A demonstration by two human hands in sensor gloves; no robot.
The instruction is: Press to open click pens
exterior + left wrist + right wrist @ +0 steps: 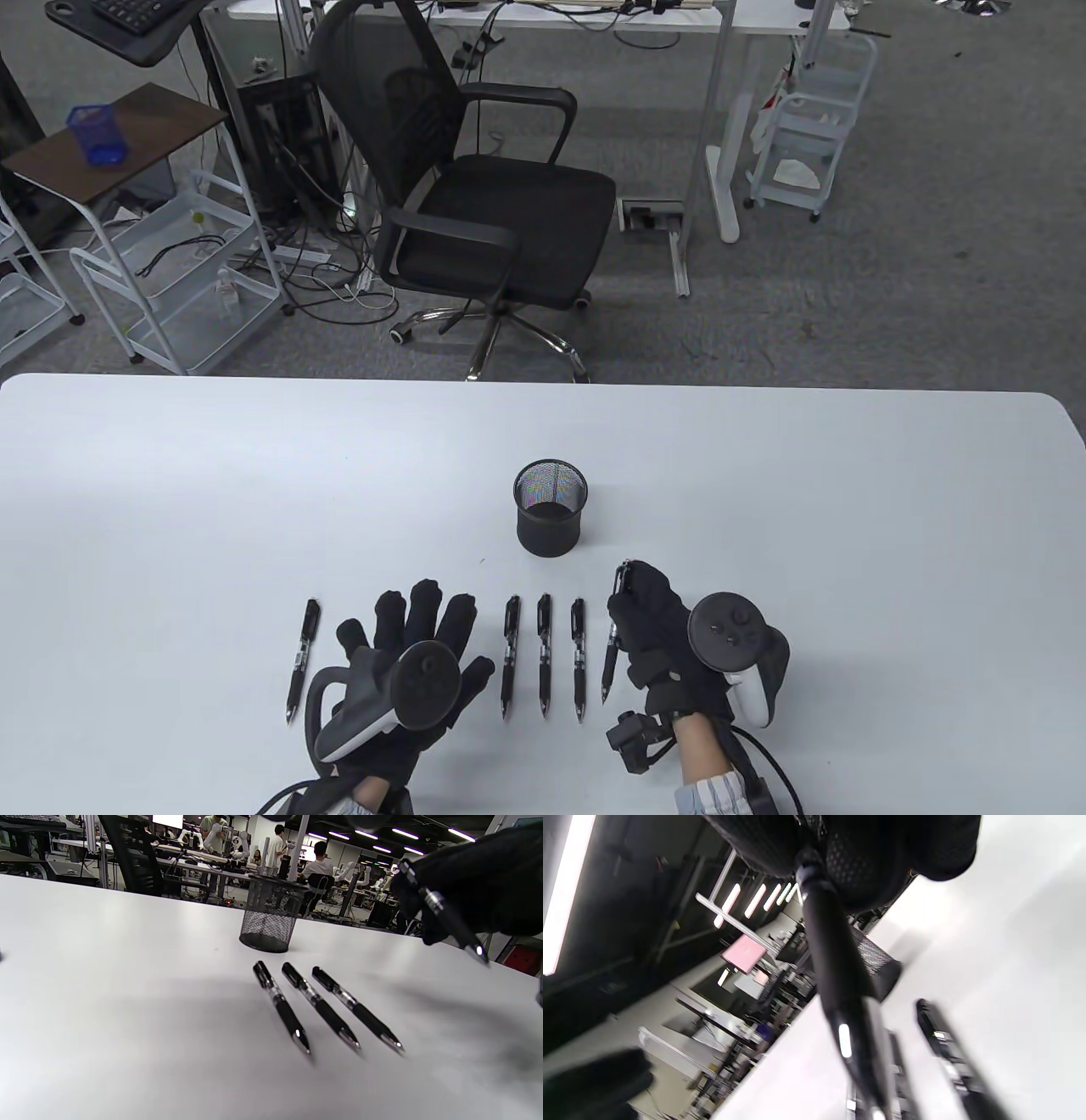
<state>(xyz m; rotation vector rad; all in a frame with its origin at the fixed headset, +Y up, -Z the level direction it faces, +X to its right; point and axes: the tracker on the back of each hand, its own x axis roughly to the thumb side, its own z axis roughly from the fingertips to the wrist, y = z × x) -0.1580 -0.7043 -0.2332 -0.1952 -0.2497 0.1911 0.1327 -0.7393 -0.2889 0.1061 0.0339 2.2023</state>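
Observation:
Three black click pens (543, 652) lie side by side on the white table (764, 509), tips toward me; they also show in the left wrist view (320, 1007). Another pen (303, 658) lies left of my left hand. My left hand (416, 624) is spread open, palm down, between that pen and the three, holding nothing. My right hand (636, 615) grips a further pen (612, 649) above the table, right of the row, clicker end up at its fingers and tip down. The held pen also shows in the left wrist view (445, 916) and the right wrist view (835, 980).
A black mesh pen cup (550, 508) stands upright behind the row of pens, also in the left wrist view (271, 914). A black office chair (484, 195) stands beyond the table's far edge.

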